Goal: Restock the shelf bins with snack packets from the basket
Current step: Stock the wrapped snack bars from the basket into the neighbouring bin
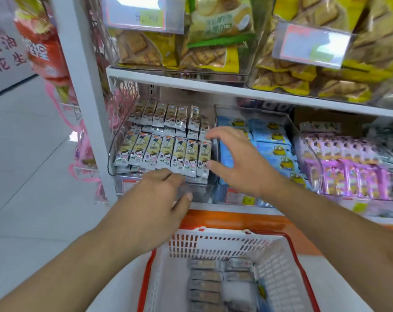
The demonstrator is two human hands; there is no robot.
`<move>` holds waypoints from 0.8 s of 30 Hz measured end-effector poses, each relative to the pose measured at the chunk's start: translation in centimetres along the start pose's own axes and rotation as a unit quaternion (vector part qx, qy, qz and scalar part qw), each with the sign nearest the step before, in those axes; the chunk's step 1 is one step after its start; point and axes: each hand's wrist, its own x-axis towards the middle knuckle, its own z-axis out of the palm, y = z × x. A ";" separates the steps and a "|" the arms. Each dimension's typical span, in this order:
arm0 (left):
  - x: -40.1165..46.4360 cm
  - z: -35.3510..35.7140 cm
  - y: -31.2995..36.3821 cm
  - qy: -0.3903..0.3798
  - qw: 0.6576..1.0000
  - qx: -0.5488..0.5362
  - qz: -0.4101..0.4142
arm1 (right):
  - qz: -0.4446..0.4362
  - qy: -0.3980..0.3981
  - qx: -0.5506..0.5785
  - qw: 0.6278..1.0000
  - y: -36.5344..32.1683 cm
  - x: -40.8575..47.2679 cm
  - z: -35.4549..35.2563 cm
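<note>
Head view: right hand (238,163) spread, fingertips on snack packets (166,154); left hand (159,199) loosely curled, empty.

Both bare forearms reach forward. Left hand (156,194) palm down, fingers curled under. Right hand (238,162) open, fingers spread, thumb low.

Glossy foil snack packets (164,154) gleaming, clear plastic bin (111,154) shining, white perforated plastic basket (213,244) looking matt, smooth painted shelf (213,85) reflecting
</note>
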 end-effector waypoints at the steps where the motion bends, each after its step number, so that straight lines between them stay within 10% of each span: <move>1: -0.3 0.4 0.5 -0.013 1.000 0.000 0.014 | -0.011 0.003 0.009 1.000 -0.4 -2.2 0.4; 6: -1.3 5.7 1.2 -0.130 0.991 0.034 0.025 | -0.010 -0.043 0.035 0.998 1.2 -12.1 4.9; 13: -4.3 14.8 -3.5 -0.265 0.944 0.104 -0.168 | 0.251 -0.282 -0.044 0.925 12.7 -21.0 13.6; 24: -5.1 21.6 -5.7 -0.306 0.874 -0.029 -0.375 | 0.476 -0.221 0.138 0.840 20.1 -21.9 23.3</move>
